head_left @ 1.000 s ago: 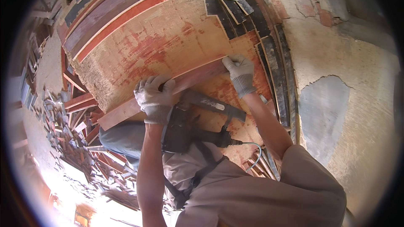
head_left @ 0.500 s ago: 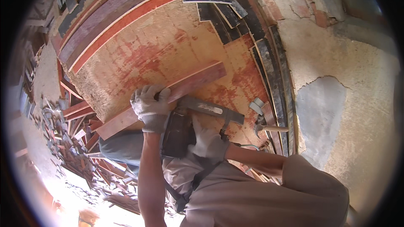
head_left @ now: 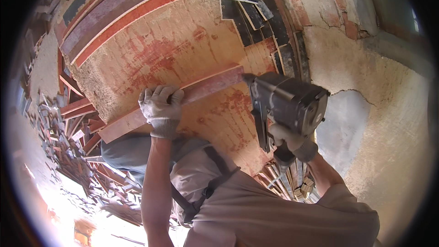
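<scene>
Head view — left hand [head_left: 160,108] curled over wooden strip [head_left: 212,85], right hand [head_left: 291,140] wrapped around nail gun [head_left: 287,99].

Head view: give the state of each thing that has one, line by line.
Reddish board: lying aslant across the panel.
Panel: blotched with red.
Left hand: gloved, gripping the reddish board.
Black power tool: held, nose near the board's right end.
Right hand: gloved, closed round the power tool.
Wood scraps: heaped loosely.
</scene>
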`<act>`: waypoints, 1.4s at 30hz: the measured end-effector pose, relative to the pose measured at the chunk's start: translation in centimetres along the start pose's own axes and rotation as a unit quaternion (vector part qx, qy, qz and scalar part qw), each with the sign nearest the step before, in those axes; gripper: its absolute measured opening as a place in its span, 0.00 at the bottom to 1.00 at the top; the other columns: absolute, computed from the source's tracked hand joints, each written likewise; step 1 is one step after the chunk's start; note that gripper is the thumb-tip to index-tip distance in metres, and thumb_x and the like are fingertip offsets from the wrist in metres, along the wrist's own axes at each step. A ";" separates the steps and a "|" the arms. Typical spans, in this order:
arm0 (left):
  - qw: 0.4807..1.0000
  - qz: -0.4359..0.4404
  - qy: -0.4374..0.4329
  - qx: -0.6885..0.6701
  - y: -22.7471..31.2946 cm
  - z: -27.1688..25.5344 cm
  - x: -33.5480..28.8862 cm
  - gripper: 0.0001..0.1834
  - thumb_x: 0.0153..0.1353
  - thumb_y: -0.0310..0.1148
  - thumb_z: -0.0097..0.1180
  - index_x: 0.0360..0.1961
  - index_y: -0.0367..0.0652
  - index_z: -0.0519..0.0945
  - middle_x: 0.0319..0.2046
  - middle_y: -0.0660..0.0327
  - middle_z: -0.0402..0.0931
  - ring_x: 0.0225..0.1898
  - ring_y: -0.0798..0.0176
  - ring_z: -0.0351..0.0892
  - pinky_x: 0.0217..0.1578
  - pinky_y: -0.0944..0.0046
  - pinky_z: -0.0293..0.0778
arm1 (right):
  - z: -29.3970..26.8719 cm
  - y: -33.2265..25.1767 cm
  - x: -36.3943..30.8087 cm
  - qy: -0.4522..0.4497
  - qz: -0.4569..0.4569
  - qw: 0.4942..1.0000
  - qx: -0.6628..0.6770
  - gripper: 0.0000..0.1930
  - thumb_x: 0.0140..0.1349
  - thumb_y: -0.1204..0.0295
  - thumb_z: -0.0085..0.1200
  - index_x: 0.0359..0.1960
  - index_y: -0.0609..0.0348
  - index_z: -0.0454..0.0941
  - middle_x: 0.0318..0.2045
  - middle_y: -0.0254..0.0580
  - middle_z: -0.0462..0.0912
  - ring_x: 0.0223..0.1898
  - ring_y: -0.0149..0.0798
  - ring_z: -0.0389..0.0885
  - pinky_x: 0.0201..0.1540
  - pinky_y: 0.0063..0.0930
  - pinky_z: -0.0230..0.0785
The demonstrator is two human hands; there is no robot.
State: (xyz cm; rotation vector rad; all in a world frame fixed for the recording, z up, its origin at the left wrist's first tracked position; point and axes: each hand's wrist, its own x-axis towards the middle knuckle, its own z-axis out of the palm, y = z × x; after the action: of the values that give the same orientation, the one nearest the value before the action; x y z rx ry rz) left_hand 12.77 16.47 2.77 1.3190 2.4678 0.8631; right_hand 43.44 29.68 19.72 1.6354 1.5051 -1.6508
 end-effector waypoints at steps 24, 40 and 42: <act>1.000 -0.006 -0.013 -0.010 -0.1 0.1 0.2 0.07 0.51 0.37 0.70 0.31 0.48 0.88 0.33 0.64 0.86 0.39 0.54 0.82 0.53 0.53 0.71 | -0.9 -1.9 2.3 0.028 -0.003 0.987 0.159 0.06 0.65 0.73 0.58 0.32 0.62 0.78 0.19 0.32 0.74 0.19 0.26 0.73 0.23 0.25 0.66; 0.999 -0.012 -0.027 -0.030 -0.2 -0.2 0.1 0.06 0.53 0.38 0.69 0.29 0.50 0.87 0.31 0.64 0.85 0.40 0.53 0.79 0.51 0.52 0.70 | 1.2 -1.5 2.1 -0.041 -0.023 0.981 0.189 0.06 0.64 0.75 0.55 0.30 0.63 0.76 0.17 0.31 0.74 0.18 0.25 0.71 0.22 0.24 0.64; 0.999 -0.019 -0.027 -0.035 -0.3 -0.1 0.1 0.06 0.53 0.39 0.69 0.29 0.52 0.88 0.30 0.65 0.84 0.39 0.54 0.80 0.53 0.52 0.68 | 1.9 -1.4 2.6 -0.063 -0.011 0.981 0.182 0.08 0.66 0.74 0.53 0.27 0.61 0.75 0.17 0.32 0.73 0.18 0.26 0.71 0.23 0.24 0.64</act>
State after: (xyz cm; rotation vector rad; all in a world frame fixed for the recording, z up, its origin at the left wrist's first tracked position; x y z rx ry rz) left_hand 12.49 16.36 2.70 1.2525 2.3914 0.8844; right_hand 40.65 29.69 17.55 1.6547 1.2153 -2.0965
